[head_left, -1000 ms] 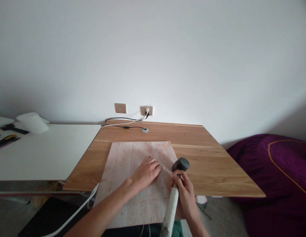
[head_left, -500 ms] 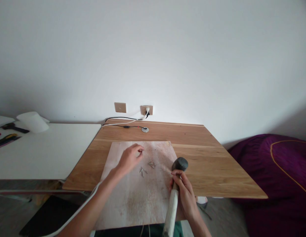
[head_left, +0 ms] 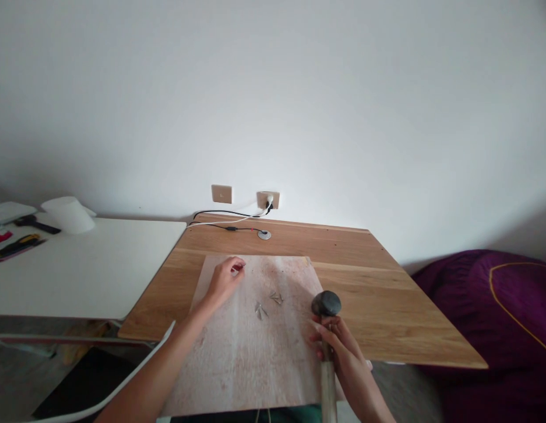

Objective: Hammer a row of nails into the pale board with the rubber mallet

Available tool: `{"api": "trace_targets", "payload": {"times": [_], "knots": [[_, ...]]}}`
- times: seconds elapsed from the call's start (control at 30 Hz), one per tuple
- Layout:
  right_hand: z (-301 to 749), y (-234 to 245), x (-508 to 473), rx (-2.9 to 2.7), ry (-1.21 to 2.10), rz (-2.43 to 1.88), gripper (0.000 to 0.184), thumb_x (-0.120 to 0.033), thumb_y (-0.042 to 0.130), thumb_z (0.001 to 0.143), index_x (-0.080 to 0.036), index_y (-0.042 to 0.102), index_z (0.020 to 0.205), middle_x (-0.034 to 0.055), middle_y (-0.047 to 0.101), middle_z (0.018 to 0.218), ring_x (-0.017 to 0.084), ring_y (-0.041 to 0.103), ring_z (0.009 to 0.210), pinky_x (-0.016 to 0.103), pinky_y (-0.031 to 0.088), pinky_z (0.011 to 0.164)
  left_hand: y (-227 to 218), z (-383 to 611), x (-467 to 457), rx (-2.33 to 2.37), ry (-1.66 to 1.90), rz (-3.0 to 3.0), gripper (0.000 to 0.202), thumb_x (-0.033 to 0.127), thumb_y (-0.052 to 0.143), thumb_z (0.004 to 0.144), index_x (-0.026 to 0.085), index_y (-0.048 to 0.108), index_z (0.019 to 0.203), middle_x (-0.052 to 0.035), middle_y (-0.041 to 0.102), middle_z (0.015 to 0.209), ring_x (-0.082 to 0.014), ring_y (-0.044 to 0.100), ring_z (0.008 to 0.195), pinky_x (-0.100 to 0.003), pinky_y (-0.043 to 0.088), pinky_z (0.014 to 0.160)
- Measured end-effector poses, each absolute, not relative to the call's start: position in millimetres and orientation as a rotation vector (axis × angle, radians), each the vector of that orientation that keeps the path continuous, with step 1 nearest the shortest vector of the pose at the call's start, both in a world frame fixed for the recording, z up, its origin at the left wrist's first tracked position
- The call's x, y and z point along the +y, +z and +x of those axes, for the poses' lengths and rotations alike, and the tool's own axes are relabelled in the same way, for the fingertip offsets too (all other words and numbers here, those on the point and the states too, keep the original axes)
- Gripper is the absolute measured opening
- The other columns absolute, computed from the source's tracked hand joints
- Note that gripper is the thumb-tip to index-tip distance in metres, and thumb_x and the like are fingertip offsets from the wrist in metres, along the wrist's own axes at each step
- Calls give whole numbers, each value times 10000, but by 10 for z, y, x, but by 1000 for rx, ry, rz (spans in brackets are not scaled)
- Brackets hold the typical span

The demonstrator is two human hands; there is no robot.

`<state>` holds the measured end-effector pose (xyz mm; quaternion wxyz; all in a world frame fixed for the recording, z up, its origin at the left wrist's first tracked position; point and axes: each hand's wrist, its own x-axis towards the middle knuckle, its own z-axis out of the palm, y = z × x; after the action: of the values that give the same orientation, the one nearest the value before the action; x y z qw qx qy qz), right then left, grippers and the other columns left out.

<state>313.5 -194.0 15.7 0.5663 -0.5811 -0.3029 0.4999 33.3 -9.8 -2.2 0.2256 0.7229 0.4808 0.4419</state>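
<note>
My right hand [head_left: 341, 343] is wrapped around the upper handle of a mallet [head_left: 326, 304] with a dark, rubber-looking head and a pale shaft. The mallet stands head up at the right edge of a worn wooden board [head_left: 237, 364]. Near the board's far left corner, my left hand [head_left: 227, 279] is closed in a pinch. Whatever sits between its fingertips is too small to make out. Two small groups of nails [head_left: 260, 310] lie loose on the board, to the right of my left hand and nearer to me.
The board rests on a wooden table [head_left: 387, 294] against the wall. Cables run to a wall socket [head_left: 268, 200]. On the left, a white table [head_left: 123, 264] holds several tools [head_left: 21, 244] and a paper roll [head_left: 69, 215]. A purple beanbag [head_left: 466, 294] stands at right.
My left hand has moved slightly left over the board, still pinched. The mallet has swung more upright and shifted right in my right hand. The whole view has shifted slightly.
</note>
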Motion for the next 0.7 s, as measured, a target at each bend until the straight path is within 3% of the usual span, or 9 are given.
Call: {"api": "trace_targets", "payload": {"times": [0.07, 0.3, 0.47, 0.7], "knots": [[3162, 148, -1950, -701, 1155, -1367, 534, -605, 869, 660, -244, 523, 845, 62, 747, 1087, 193, 680, 731, 268, 510, 518, 54, 560, -46, 1194, 1126, 2086, 162, 110, 620, 827, 200, 726, 908, -32, 778, 912, -179, 720, 813, -288, 563, 806], [3171, -19, -1858, -702, 989, -1496, 801, -787, 838, 594, -278, 384, 1015, -62, 677, 682, 113, 509, 367, 209, 354, 327, 139, 1555, 308, 823, 862, 2138, 147, 128, 660, 855, 188, 761, 945, -47, 801, 944, -201, 733, 880, -286, 557, 868], [3110, -65, -1829, -756, 929, -1544, 854, -770, 740, 743, -272, 356, 1321, -93, 649, 664, 87, 456, 304, 160, 288, 289, -21, 1696, 454, 735, 852, 2111, 120, 143, 673, 863, 160, 767, 936, -60, 806, 931, -200, 731, 843, -287, 558, 835], [3105, -95, -1829, -739, 975, -1576, 822, -726, 749, 766, -278, 378, 1347, -88, 641, 663, 97, 500, 316, 155, 318, 281, -67, 1648, 469, 637, 818, 2145, 149, 115, 673, 878, 181, 777, 961, -68, 808, 1024, -216, 733, 901, -302, 553, 874]]}}
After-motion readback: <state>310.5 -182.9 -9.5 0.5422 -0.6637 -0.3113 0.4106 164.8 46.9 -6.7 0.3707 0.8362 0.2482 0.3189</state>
